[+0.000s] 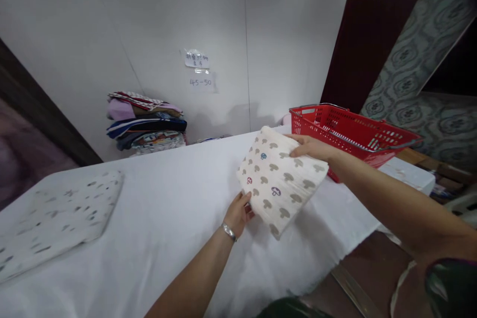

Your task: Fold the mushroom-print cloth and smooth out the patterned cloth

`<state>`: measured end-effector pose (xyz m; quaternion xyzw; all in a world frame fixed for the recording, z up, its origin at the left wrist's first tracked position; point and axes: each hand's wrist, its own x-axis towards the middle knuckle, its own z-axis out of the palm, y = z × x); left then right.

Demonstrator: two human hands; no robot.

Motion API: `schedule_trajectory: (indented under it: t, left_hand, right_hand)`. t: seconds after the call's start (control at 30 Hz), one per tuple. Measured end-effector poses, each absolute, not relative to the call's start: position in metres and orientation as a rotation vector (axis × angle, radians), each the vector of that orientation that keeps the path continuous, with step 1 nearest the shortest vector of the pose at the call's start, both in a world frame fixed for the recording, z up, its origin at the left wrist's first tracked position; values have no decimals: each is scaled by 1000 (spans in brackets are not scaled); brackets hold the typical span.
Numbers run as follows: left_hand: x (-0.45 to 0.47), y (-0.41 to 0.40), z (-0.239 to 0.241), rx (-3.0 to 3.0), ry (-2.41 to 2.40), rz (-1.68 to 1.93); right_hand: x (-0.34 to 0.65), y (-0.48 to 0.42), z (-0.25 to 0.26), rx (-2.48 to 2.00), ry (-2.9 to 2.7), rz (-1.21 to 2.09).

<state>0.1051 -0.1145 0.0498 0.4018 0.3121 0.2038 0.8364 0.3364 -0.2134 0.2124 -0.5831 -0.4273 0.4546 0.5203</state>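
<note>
I hold a folded cream cloth (278,179) printed with small mushrooms, lifted slightly above the white table (167,208). My left hand (238,213) pinches its near left corner; a bracelet sits on that wrist. My right hand (311,148) grips the cloth's far right edge, fingers closed over it. The cloth is tilted, with its near corner pointing toward me.
A red plastic shopping basket (350,131) stands on the table just behind my right hand. A folded patterned cloth (55,213) lies at the left end. A stack of folded fabrics (145,121) rests against the white wall, below two paper notes (199,69).
</note>
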Motion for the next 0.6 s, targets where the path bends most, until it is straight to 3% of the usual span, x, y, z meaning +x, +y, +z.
schedule_trajectory:
  t: [0.37,0.6]
  left_hand:
    - [97,-112,0,1327,796,388]
    - [84,-119,-7,1491,674,423]
  right_hand:
    - [435,-262,356,-1822,-983,78]
    - [498,-281,381,-1921,-807,-352]
